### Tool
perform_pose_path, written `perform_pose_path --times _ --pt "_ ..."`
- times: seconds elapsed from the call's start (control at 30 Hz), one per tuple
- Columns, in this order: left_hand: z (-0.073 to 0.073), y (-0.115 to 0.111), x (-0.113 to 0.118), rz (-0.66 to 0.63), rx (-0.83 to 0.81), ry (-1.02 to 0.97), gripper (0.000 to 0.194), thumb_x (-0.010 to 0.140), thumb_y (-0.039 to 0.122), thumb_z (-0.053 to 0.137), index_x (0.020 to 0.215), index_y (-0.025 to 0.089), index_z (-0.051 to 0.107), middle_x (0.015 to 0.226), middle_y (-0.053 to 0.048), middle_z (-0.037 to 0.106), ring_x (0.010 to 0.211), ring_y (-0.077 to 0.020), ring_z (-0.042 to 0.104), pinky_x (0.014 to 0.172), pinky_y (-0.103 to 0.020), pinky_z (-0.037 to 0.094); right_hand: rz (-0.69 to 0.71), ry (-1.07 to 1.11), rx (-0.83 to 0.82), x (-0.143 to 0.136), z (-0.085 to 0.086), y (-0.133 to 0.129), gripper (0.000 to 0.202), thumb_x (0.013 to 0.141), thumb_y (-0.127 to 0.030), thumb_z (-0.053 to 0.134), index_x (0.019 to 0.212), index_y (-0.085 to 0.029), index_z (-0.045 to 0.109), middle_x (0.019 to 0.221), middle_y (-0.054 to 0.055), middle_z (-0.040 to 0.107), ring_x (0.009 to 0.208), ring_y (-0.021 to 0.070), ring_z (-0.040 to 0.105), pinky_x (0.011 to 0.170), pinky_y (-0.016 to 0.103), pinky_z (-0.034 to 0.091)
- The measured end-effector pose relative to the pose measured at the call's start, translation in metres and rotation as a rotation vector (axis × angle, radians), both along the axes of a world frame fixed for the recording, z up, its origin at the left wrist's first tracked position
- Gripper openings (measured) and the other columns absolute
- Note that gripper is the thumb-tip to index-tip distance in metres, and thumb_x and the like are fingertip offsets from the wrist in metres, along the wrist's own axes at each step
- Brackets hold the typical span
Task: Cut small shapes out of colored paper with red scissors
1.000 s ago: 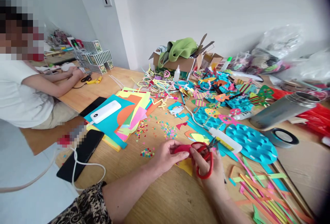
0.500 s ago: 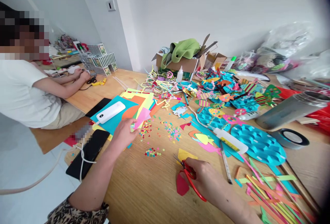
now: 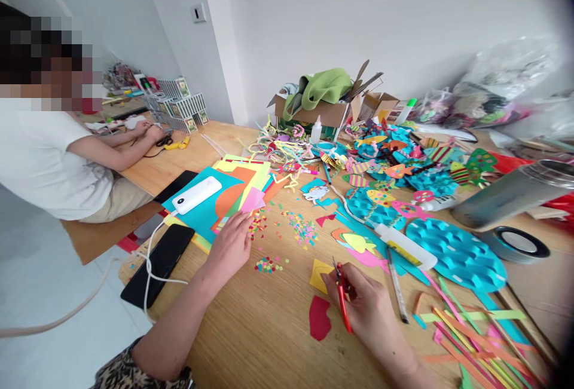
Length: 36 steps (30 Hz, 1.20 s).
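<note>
My right hand (image 3: 370, 302) is closed around red-handled scissors (image 3: 343, 302), whose blades point up and away from me. A yellow paper piece (image 3: 317, 276) with a drawn outline lies at my right thumb and fingertip; whether they pinch it I cannot tell. Just below sits a dark red paper cutout (image 3: 319, 318). My left hand (image 3: 231, 242) hovers or rests palm down by the coloured paper stack (image 3: 192, 213), fingers extended and holding nothing visible. Beyond its fingertips lies a pink paper piece (image 3: 253, 199) on the edge of the stack.
Paper confetti (image 3: 301, 227) lies mid-table. A white power bank (image 3: 197, 193) and a black phone (image 3: 156, 266) are at left. To the right are a glue bottle (image 3: 406, 245), a pen (image 3: 397, 284), paper strips (image 3: 475, 341), tape (image 3: 515, 242) and a steel flask (image 3: 515, 192). A co-worker (image 3: 49, 156) sits left.
My left hand has drawn back from the pink paper. My right hand has turned the scissors more upright and come closer to the yellow paper. The view has shifted slightly.
</note>
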<state>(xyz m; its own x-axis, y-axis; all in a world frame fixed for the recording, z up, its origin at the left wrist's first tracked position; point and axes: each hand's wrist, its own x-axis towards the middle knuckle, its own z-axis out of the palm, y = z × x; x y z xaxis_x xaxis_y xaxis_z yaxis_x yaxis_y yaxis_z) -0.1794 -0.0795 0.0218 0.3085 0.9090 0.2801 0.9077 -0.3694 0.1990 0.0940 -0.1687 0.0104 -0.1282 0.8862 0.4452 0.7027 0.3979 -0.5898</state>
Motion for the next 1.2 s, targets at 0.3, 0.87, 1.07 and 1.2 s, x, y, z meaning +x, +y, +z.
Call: perform_pose_path --times 0.3,0.87,1.07,1.2 --pt "-0.029 -0.025 0.032 0.025 -0.106 0.002 0.052 0.093 0.037 0.043 0.130 0.003 0.054 0.143 -0.025 0.047 0.138 -0.0335 0.039 0.112 -0.050 0.035 -0.009 0.049 0.040 0.001 -0.011 0.000 0.022 0.089 -0.021 0.055 0.069 -0.022 0.046 0.056 -0.002 0.049 0.045 0.0119 0.042 0.047 0.024 0.031" --pt "-0.018 -0.006 0.027 -0.219 -0.109 -0.124 0.040 0.085 0.007 0.043 0.116 0.018 0.067 0.128 -0.007 0.064 0.131 -0.0233 0.047 0.113 -0.047 0.037 -0.055 0.088 0.021 0.003 -0.014 0.001 0.026 0.088 -0.026 0.058 0.065 -0.022 0.047 0.053 -0.002 0.048 0.044 0.0110 0.042 0.045 0.023 0.032" --pt "-0.018 -0.001 0.035 -0.233 -0.171 -0.056 0.043 0.094 0.020 0.039 0.134 0.018 0.054 0.144 -0.007 0.051 0.139 -0.0233 0.038 0.116 -0.047 0.031 -0.039 0.072 0.091 0.005 -0.019 0.003 0.025 0.089 -0.021 0.056 0.067 -0.021 0.046 0.054 -0.003 0.046 0.044 0.0099 0.040 0.045 0.022 0.030" --pt "-0.013 0.008 0.041 -0.271 -0.259 -0.059 0.041 0.095 0.031 0.041 0.132 0.022 0.056 0.144 -0.006 0.051 0.140 -0.0258 0.036 0.117 -0.052 0.026 -0.026 0.057 0.085 0.005 -0.021 0.003 0.024 0.090 -0.021 0.056 0.069 -0.021 0.045 0.054 -0.004 0.045 0.044 0.0097 0.039 0.045 0.022 0.030"
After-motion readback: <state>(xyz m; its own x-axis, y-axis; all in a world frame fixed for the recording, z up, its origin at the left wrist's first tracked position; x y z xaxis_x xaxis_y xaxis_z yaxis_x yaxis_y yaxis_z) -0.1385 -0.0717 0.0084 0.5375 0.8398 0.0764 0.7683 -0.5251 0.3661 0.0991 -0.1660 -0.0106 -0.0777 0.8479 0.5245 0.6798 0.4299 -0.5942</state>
